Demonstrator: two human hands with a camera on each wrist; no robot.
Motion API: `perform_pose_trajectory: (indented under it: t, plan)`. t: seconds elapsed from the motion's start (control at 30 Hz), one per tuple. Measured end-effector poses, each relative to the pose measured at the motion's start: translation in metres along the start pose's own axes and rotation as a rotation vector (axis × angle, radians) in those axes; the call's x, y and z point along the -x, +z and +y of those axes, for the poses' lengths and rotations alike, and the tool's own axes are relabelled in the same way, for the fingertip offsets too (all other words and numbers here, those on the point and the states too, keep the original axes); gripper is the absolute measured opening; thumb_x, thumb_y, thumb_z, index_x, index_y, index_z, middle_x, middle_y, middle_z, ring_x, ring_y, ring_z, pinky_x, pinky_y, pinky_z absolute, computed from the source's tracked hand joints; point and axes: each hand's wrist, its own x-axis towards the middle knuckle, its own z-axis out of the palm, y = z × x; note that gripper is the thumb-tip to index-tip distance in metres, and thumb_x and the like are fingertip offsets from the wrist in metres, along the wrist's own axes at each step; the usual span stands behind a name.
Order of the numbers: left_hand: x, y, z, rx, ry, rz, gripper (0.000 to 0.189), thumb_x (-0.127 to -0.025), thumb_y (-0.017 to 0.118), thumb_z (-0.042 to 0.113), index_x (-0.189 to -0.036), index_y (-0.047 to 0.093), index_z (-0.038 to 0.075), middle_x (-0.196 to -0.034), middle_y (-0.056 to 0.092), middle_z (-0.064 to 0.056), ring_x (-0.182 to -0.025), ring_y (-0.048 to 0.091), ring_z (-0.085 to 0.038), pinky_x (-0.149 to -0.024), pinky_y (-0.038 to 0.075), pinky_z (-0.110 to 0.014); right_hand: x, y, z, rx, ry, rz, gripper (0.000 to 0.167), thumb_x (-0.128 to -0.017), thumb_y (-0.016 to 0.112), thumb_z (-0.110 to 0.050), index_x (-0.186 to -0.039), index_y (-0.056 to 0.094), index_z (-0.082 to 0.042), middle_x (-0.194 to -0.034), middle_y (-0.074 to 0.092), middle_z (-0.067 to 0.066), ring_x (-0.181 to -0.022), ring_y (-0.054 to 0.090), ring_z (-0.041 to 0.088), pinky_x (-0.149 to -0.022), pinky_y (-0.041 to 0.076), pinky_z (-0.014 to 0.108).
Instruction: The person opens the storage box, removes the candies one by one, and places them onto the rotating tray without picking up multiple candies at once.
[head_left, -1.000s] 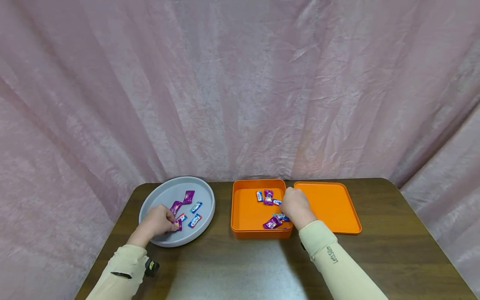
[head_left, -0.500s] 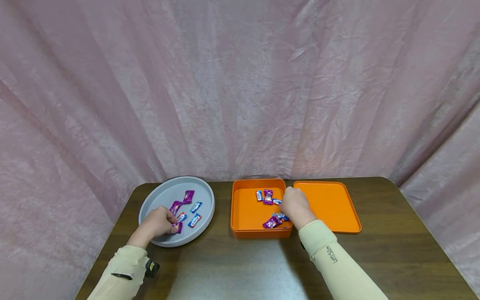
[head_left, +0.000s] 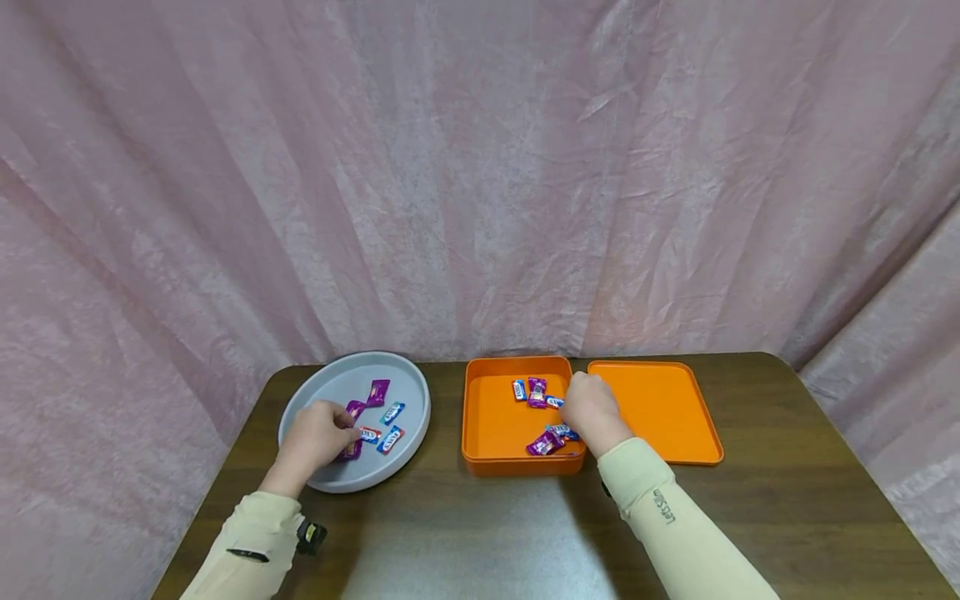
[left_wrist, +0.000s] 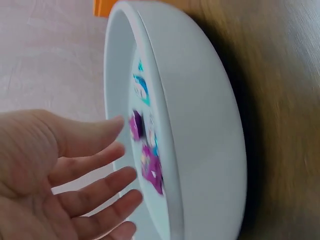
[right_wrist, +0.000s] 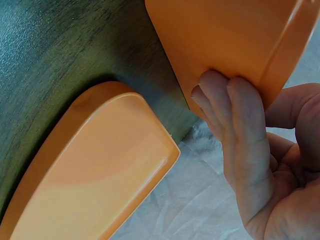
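Observation:
My left hand [head_left: 321, 435] hovers over the left part of a round grey tray [head_left: 416, 392], thumb and index fingertips at a red-and-blue wrapped candy [head_left: 369, 434]. In the left wrist view its fingers are spread loosely, with nothing visible between them. A purple wrapped candy [head_left: 350, 451] lies partly hidden beneath this hand. More purple candies [head_left: 377, 392] and blue-and-white ones [head_left: 392, 413] lie in the tray. My right hand [head_left: 592, 412] grips the right wall of an orange box [right_wrist: 230, 40], several fingers flat along its outside. Purple candies [head_left: 545, 443] and blue-and-white ones [head_left: 519, 390] lie inside the box.
An orange lid [head_left: 660, 417] lies to the right of the box, its raised rim upward. Everything stands near the far edge of a brown wooden table [head_left: 465, 533]. Behind it hangs a pink curtain [head_left: 480, 183].
My left hand has let go of the purple candy and shifted slightly up and right to the red-and-blue candy, which has turned a little. My right hand stays on the box.

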Motion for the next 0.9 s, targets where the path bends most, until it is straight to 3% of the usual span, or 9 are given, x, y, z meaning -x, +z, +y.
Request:
perform_pose_trajectory:
  t: [0.17, 0.3, 0.4, 0.6, 0.9]
  plan:
    - [-0.002, 0.007, 0.025, 0.000, 0.040, 0.150, 0.029, -0.082, 0.069, 0.029, -0.103, 0.069, 0.009, -0.091, 0.070, -0.009, -0.061, 0.060, -0.015, -0.052, 0.045, -0.030, -0.001, -0.001, 0.000, 0.013, -0.007, 0.009, 0.042, -0.073, 0.078, -0.020, -0.103, 0.062, 0.004, -0.086, 0.065, 0.015, -0.067, 0.057, 0.024, -0.068, 0.056, 0.042]
    - [-0.006, 0.018, 0.050, 0.036, 0.141, 0.283, 0.032, -0.082, 0.070, 0.029, -0.109, 0.068, 0.012, -0.106, 0.069, -0.011, -0.086, 0.065, -0.025, -0.071, 0.051, -0.040, -0.001, 0.000, 0.000, 0.029, -0.010, 0.005, 0.042, -0.072, 0.078, -0.020, -0.103, 0.063, 0.004, -0.086, 0.065, 0.015, -0.068, 0.057, 0.025, -0.067, 0.055, 0.042]
    - [-0.008, 0.025, 0.071, 0.080, 0.229, 0.347, 0.033, -0.080, 0.071, 0.026, -0.109, 0.068, 0.011, -0.109, 0.067, -0.012, -0.104, 0.061, -0.030, -0.087, 0.047, -0.046, -0.001, 0.000, 0.001, 0.028, -0.005, 0.001, 0.042, -0.072, 0.077, -0.020, -0.103, 0.062, 0.004, -0.087, 0.065, 0.015, -0.069, 0.057, 0.025, -0.068, 0.055, 0.042]
    - [-0.010, 0.048, 0.114, 0.157, 0.319, 0.352, 0.036, -0.083, 0.070, 0.028, -0.114, 0.066, 0.011, -0.115, 0.065, -0.009, -0.110, 0.058, -0.028, -0.097, 0.044, -0.044, 0.000, -0.003, 0.002, 0.013, 0.001, 0.003, 0.042, -0.072, 0.078, -0.020, -0.103, 0.062, 0.004, -0.086, 0.065, 0.014, -0.067, 0.057, 0.024, -0.068, 0.056, 0.041]
    - [-0.004, 0.091, 0.164, 0.173, 0.347, 0.234, 0.041, -0.082, 0.070, 0.032, -0.118, 0.063, 0.014, -0.120, 0.062, -0.004, -0.112, 0.055, -0.023, -0.099, 0.044, -0.042, 0.001, -0.001, 0.005, 0.033, 0.001, -0.004, 0.037, -0.073, 0.077, -0.020, -0.100, 0.064, 0.002, -0.083, 0.065, 0.013, -0.065, 0.056, 0.024, -0.066, 0.056, 0.040]
